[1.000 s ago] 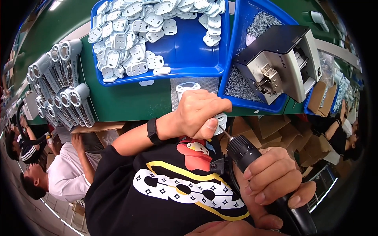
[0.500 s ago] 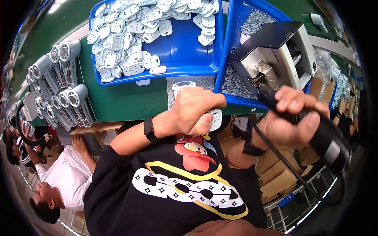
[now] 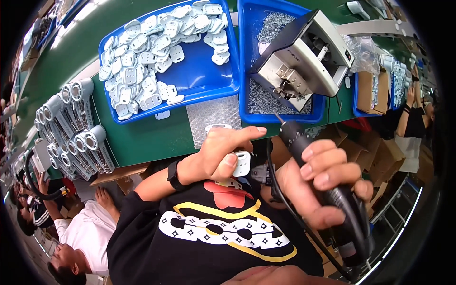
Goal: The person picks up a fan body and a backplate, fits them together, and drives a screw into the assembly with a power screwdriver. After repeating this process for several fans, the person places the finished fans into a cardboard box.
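Note:
My left hand [image 3: 216,154] is closed, its thumb against a small white plate with holes [image 3: 242,164]. Its index finger stretches out toward the right. Just beyond the knuckles shows the rounded white end of another part [image 3: 218,127]; whether it joins the plate is hidden by the hand. In my right hand [image 3: 318,178] is a black corded electric screwdriver [image 3: 295,137], fingers wrapped round its body. Its thin bit points away from me, over the near rim of a blue screw tray [image 3: 244,111], close to the screw feeder [image 3: 311,57] standing in it.
A blue bin [image 3: 202,85] of loose white plates stands ahead. Left of it lie rows of pale handheld fans [image 3: 78,126] with exposed insides. Bubble wrap [image 3: 213,113] lies on the green table [image 3: 152,145]. Cardboard boxes are at the right; a person in white [image 3: 88,228] sits at left.
The view has shifted, so the bins sit further left. My right hand has drawn nearer and left, and the screwdriver's bit now shows by the tray. My left hand still grips the plate.

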Tool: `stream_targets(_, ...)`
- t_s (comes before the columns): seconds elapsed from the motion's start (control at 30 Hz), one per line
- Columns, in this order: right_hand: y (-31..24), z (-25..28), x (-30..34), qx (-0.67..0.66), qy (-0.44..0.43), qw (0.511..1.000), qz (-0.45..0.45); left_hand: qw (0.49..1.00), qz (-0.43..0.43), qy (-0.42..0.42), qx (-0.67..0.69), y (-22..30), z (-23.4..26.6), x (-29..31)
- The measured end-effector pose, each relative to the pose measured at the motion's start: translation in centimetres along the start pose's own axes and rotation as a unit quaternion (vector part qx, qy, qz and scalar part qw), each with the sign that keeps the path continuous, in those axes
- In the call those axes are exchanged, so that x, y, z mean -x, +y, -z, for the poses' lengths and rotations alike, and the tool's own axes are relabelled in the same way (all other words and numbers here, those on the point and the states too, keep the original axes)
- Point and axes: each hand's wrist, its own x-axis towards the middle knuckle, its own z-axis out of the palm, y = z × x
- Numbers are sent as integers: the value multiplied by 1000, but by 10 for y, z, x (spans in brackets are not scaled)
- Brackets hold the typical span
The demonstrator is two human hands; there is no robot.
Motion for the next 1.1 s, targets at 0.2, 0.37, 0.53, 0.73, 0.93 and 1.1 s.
stream_targets(0.2,51,-3,-33,152,68,982,-85,997,-4,34,-66,-6,11,-2)
stream_targets(0.37,62,4,-33,172,25,965,-199,993,-19,52,-100,-16,11,-2)
stream_targets(0.53,-19,-14,-22,-21,9,980,-197,992,-37,51,-113,-20,8,0)
stream_targets(0.73,-70,-1,-35,-63,-187,930,-309,989,-48,51,-134,-19,10,-3)
stream_targets(0.93,-43,-13,-13,-53,-149,960,-230,986,-62,59,-142,-18,7,-5)
stream_targets(1.1,-36,-11,-8,-78,-161,956,-231,985,-65,48,-154,-18,4,-6)
